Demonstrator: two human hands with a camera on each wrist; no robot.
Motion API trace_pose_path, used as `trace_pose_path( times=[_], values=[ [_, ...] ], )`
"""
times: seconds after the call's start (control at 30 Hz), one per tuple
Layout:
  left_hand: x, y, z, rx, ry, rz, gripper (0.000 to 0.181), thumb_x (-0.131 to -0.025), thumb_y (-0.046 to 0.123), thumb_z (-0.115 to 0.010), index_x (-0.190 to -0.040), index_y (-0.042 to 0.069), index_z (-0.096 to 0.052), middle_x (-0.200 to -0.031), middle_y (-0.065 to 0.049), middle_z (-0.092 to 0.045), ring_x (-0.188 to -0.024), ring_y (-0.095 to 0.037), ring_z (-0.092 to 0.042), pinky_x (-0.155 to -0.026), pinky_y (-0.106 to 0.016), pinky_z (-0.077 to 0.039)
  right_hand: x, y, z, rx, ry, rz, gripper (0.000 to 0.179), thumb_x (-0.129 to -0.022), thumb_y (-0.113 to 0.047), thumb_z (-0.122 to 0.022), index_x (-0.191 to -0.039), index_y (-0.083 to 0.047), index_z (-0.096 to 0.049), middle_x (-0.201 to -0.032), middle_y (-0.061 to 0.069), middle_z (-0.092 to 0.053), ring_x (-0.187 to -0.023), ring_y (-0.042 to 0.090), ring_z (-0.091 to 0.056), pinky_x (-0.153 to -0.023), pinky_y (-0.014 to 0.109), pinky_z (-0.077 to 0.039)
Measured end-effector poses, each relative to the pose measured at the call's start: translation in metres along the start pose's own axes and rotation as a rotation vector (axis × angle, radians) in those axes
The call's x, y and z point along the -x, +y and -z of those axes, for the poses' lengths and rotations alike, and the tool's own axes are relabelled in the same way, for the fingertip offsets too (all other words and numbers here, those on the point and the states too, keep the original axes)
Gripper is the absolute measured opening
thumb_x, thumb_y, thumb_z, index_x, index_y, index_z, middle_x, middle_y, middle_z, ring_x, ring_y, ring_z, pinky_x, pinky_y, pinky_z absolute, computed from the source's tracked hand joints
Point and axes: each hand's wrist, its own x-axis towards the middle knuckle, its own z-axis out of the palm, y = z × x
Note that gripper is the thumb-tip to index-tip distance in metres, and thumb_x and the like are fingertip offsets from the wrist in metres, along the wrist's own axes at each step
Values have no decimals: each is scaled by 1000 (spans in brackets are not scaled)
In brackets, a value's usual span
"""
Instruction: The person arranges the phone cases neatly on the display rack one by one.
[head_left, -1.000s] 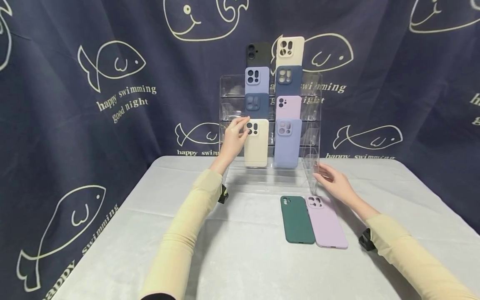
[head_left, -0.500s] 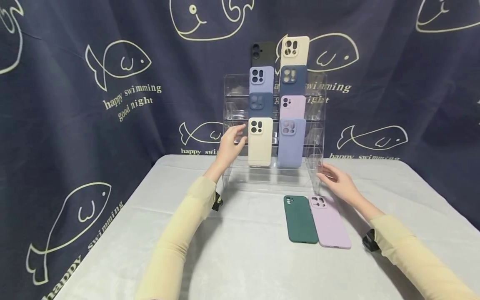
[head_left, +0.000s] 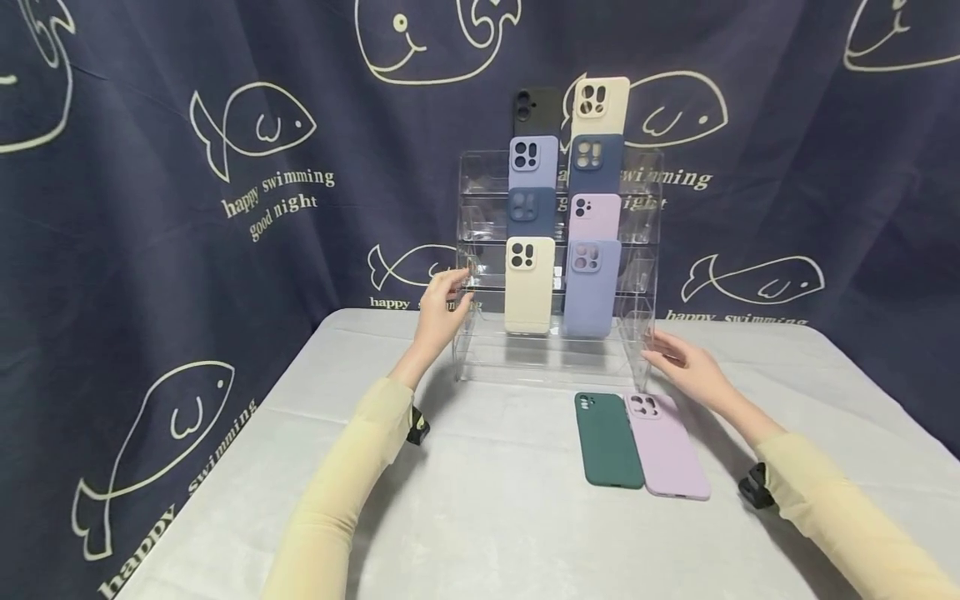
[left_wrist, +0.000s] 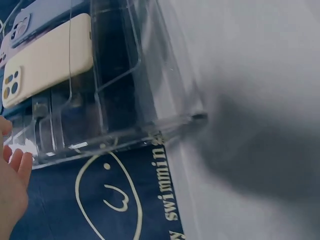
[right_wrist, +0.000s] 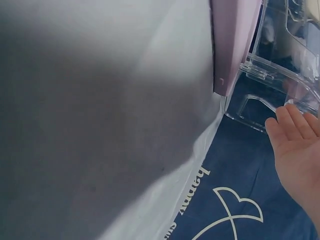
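A clear tiered display stand (head_left: 543,367) holds two columns of phone cases. At its lower front, a cream phone case (head_left: 530,292) leans beside a periwinkle phone case (head_left: 592,292). My left hand (head_left: 441,310) is at the stand's left side, fingers loosely bent, thumb apart; no case is in it. At the opposite side, my right hand (head_left: 692,371) is near the stand's lower right edge. Its fingers look straight in the right wrist view; whether they touch the plastic is unclear. A green phone case (head_left: 609,442) and a lilac phone case (head_left: 669,448) lie side by side before the stand.
Higher on the stand are a black case (head_left: 536,117), a white case (head_left: 609,117), navy cases (head_left: 531,218), another periwinkle case (head_left: 534,167) and a pink case (head_left: 595,218). The stand is on a grey-white tablecloth (head_left: 480,517). A navy fish-print curtain (head_left: 300,250) hangs behind.
My left hand has moved left and down, away from the cream case to the stand's left side. The right hand stays by the right edge. The whole view has shifted slightly.
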Motion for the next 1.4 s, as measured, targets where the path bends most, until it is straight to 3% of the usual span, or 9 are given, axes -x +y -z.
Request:
trace_pose_path(
  times=[0.13,0.23,0.43,0.63,0.87,1.0,1.17,1.33,1.4],
  values=[
    [8,-9,6,18,51,26,38,-82,-1,-65,-119,-4,-57,-119,-21,-53,-101,-36,-59,-84,-37,-57,6,0,5,21,-27,26,56,-93,-25,-58,-135,8,-41,-128,30,-52,-113,46,-54,-96,52,-42],
    [11,-15,11,29,53,50,39,-83,0,-66,-120,-5,-56,-116,-21,-54,-99,-36,-59,-84,-37,-56,10,0,11,48,-69,26,52,-92,-25,-60,-131,7,-46,-126,28,-55,-110,44,-56,-95,52,-44],
    [20,-20,18,53,-53,160,45,-84,9,-69,-125,-3,-53,-114,-20,-59,-101,-33,-61,-91,-35,-55,17,3,21,78,-198,7,50,-90,-22,-63,-125,11,-52,-119,31,-58,-106,44,-59,-92,53,-48],
    [31,-28,21,81,-156,274,49,-85,15,-69,-128,-2,-52,-122,-20,-59,-108,-32,-60,-99,-38,-50,25,7,22,124,-271,-33,50,-86,-28,-67,-120,8,-57,-113,25,-63,-101,40,-62,-91,53,-50],
    [44,-36,15,44,-243,265,48,-86,16,-68,-126,-5,-52,-120,-23,-60,-111,-33,-59,-102,-38,-47,32,11,18,167,-320,-61,53,-80,-31,-72,-116,6,-61,-109,23,-64,-97,35,-61,-87,52,-51],
    [51,-39,11,11,-279,270,49,-86,19,-68,-126,-4,-53,-120,-21,-61,-111,-31,-60,-100,-35,-48,35,14,15,176,-333,-92,57,-77,-33,-74,-117,5,-61,-102,14,-60,-89,22,-54,-78,35,-49],
    [56,-38,9,6,-296,277,50,-85,19,-69,-127,-4,-52,-118,-22,-62,-110,-31,-61,-99,-36,-50,40,17,13,145,-337,-125,61,-76,-32,-76,-118,8,-59,-100,13,-55,-83,18,-47,-67,22,-42],
    [55,-37,9,11,-302,282,46,-87,16,-67,-125,-4,-52,-115,-22,-63,-105,-32,-62,-94,-36,-53,37,20,13,126,-339,-78,51,-74,-27,-78,-108,7,-64,-89,9,-56,-75,11,-45,-61,20,-40],
    [55,-38,8,9,-295,279,44,-87,15,-66,-125,-4,-53,-115,-22,-63,-103,-31,-63,-92,-34,-54,34,21,14,99,-357,-34,39,-74,-23,-78,-98,5,-67,-79,3,-55,-68,7,-43,-56,19,-38]
  ],
)
